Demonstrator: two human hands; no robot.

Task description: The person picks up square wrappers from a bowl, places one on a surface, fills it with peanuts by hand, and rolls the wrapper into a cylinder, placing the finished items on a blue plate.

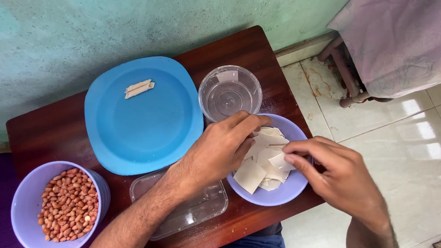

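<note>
Pale dough squares (264, 159) fill a lilac bowl (269, 198) at the table's (49, 130) right edge; the right hand (338, 178) pinches one square, and the left hand's (219, 149) fingers rest together on the pile. Nearby: an empty clear cup (229, 93), a blue plate (145, 120) with two rolls (139, 88), a clear tray (186, 207), and a peanut bowl (27, 204).

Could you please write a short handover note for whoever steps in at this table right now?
Left hand: reaching into the lilac plastic bowl, fingers on the pale square dough sheets.
Right hand: pinching one sheet at the same bowl's right side.
Done: two rolled dough pieces lie on the blue square plate.
Left: many sheets remain in the bowl.
Nearby: lilac bowl of peanuts, clear round cup, clear rectangular lid, all on the dark wooden table.
</note>
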